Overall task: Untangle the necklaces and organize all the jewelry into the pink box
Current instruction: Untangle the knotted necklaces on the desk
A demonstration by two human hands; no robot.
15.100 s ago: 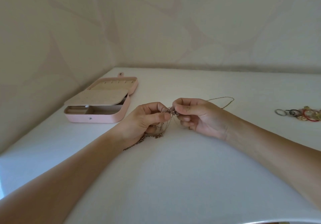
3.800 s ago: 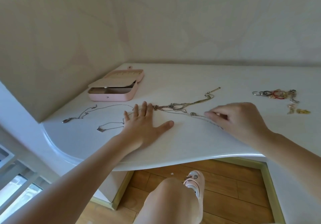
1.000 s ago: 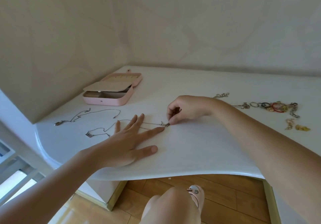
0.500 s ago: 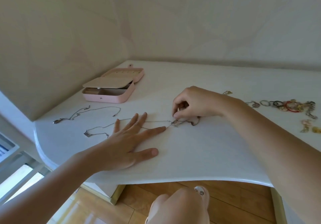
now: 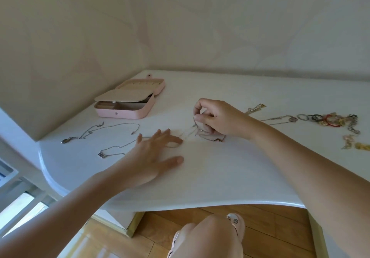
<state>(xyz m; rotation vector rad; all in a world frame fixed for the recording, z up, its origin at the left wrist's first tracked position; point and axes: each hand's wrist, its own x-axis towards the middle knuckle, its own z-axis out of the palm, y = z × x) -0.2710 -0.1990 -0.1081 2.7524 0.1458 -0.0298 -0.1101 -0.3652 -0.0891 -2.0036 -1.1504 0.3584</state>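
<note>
On the white table [image 5: 220, 177] my left hand [image 5: 154, 153] lies flat with straight, spread fingers, pressing down a thin silver chain. My right hand [image 5: 214, 117] pinches one end of a fine necklace [image 5: 210, 136] and lifts it slightly; the rest of it curls on the table under the hand. Left of my left hand lie two separated silver necklaces: one with a small pendant [image 5: 104, 154], another longer one [image 5: 96, 130]. The pink box [image 5: 128, 101] stands open at the back left, with a beige inner flap over its compartments.
At the right lie a gold chain [image 5: 257, 107], a silver pendant necklace [image 5: 280, 118], a pile of rings and bracelets [image 5: 330, 118] and small earrings [image 5: 354, 143]. Walls close the back and left. The table's curved front edge overhangs a wooden floor and my knee [image 5: 208, 235].
My right hand has drawn the necklace end up and slightly back. The left hand stays flat on the chain. The camera has shifted a little.
</note>
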